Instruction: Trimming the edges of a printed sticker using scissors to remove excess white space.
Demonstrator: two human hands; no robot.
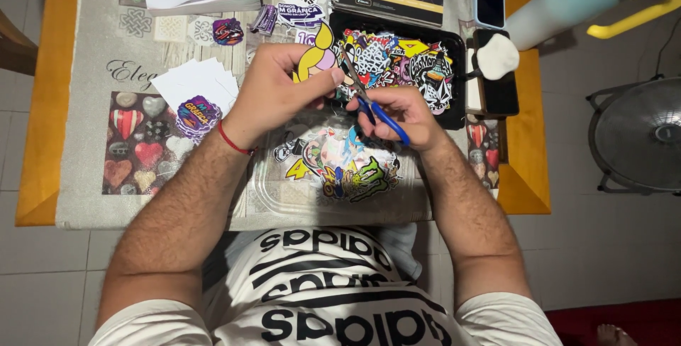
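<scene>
Sticker (317, 55), yellow and purple, sits pinched in the left hand (273, 90) above the table's centre, at ten o'clock of the right hand (397, 112), whose fingers clamp blue-handled scissors (372, 101). Trimming seems underway; continuing calls for turning the sticker into the blades.

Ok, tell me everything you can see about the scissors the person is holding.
The scissors are small, with blue handles that look like plastic and slim metal blades. The right hand grips them, fingers through the loops, handles slanting down toward the right wrist and blades pointing up and left. The blade tips meet the edge of a yellow and purple sticker pinched in the left hand. They are held in the air above a clear plastic tray of cut stickers; how far the blades are open I cannot tell.
</scene>
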